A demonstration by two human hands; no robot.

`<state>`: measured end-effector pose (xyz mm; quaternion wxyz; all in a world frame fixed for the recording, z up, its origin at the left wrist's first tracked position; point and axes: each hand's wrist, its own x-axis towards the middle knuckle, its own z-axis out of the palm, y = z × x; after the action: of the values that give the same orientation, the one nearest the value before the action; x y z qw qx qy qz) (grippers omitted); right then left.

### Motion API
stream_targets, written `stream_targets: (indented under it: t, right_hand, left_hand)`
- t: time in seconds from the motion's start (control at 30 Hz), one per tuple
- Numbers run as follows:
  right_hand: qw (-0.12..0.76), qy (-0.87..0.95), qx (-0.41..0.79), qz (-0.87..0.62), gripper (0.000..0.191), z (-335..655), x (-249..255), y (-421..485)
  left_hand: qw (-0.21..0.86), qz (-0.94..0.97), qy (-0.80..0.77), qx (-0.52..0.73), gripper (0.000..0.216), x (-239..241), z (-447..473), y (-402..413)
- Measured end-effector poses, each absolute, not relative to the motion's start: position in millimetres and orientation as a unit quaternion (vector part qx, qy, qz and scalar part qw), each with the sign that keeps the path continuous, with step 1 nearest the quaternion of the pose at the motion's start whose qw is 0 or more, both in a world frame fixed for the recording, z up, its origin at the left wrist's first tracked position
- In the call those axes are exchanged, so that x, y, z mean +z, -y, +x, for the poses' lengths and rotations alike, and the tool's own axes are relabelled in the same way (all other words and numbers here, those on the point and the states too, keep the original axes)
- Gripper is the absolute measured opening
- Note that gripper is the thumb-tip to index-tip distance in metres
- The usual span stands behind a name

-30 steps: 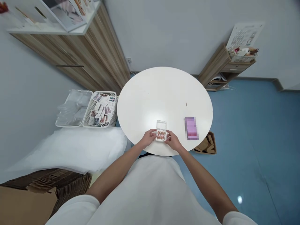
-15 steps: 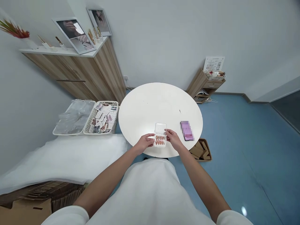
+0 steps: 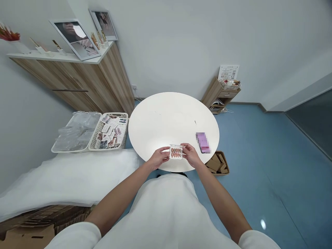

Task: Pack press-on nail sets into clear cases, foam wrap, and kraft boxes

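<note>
Your left hand and right hand clamp fingers on one clear nail case (nails too small to count) over one white table.

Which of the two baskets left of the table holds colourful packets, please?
The basket nearer the table; the farther basket holds only clear plastic.

a nail salon; framed hand photos on the cabinet; a basket of nail sets
</note>
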<state>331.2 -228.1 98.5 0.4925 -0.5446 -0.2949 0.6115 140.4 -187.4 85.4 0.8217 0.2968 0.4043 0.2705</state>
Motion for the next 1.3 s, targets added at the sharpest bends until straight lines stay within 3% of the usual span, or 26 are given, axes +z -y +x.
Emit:
stream_targets:
  t: [0.47,0.77,1.0,1.3]
  right_hand:
    - [0.526,0.252,0.608,-0.539,0.026,331.8,92.4,239.4]
    - [0.550,0.230,0.600,-0.533,0.035,323.6,94.9,245.6]
    - [0.455,0.278,0.572,-0.623,0.035,315.3,94.4,264.2]
    - [0.469,0.286,0.540,-0.638,0.031,314.3,97.9,264.1]
  left_hand:
    - [0.839,0.281,-0.387,0.261,0.038,89.4,143.5,195.2]
    - [0.784,0.378,-0.427,0.244,0.063,84.4,140.8,204.4]
    - [0.749,0.420,-0.436,0.270,0.065,85.1,142.4,207.8]
    - [0.689,0.505,-0.476,0.209,0.040,83.2,141.6,209.3]
